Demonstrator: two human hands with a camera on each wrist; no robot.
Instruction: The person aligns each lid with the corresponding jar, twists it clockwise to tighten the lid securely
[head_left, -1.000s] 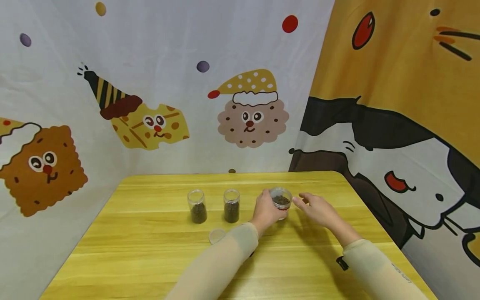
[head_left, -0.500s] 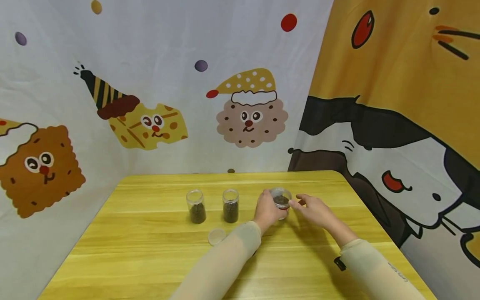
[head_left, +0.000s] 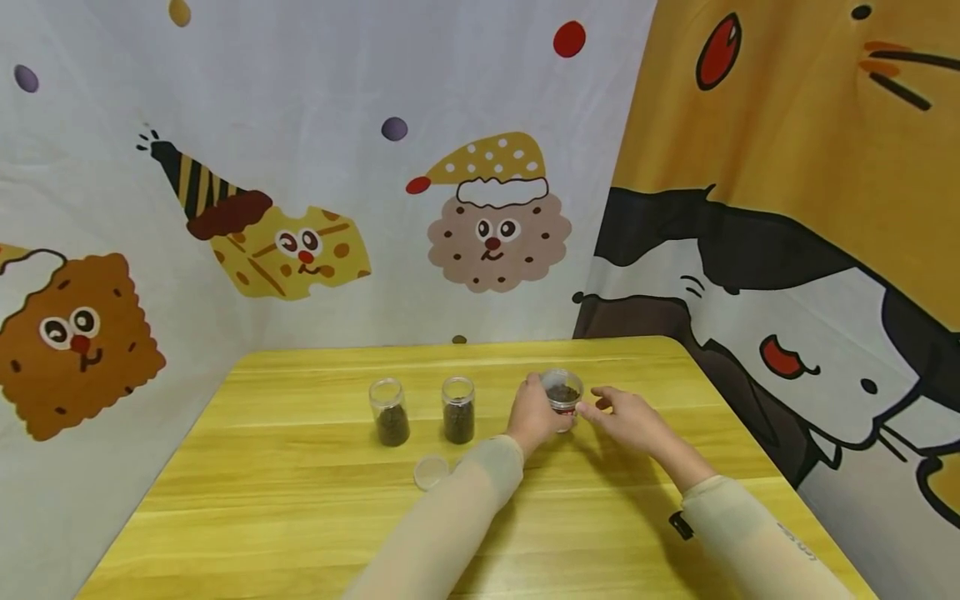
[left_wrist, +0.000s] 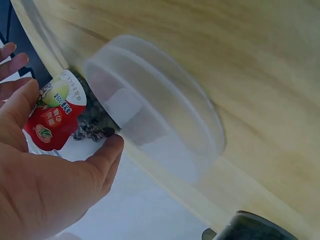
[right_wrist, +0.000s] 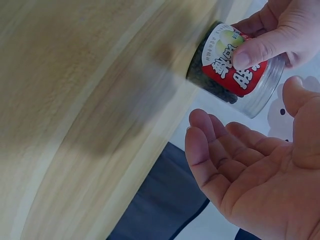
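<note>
My left hand (head_left: 534, 417) grips a clear round jar (head_left: 564, 397) with dark granules inside, near the table's far right side. In the right wrist view the jar carries a red and white label (right_wrist: 240, 80), and the left thumb lies across it. My right hand (head_left: 628, 419) is just right of the jar, its fingers relaxed and slightly bent, the palm (right_wrist: 270, 185) bare in the right wrist view. A translucent round lid (left_wrist: 165, 110) looks large in the left wrist view. The jar's far side is hidden by the left hand.
Two more open clear jars, the left jar (head_left: 392, 423) and the middle jar (head_left: 459, 420), stand on the wooden table (head_left: 300, 517), partly filled with dark granules. The lid (head_left: 431, 472) lies in front of them, beside the left sleeve. A printed curtain (head_left: 315, 100) hangs behind.
The right hand has come slightly closer to the jar. The left hand keeps its grip with little movement. The head view has shifted slightly.
</note>
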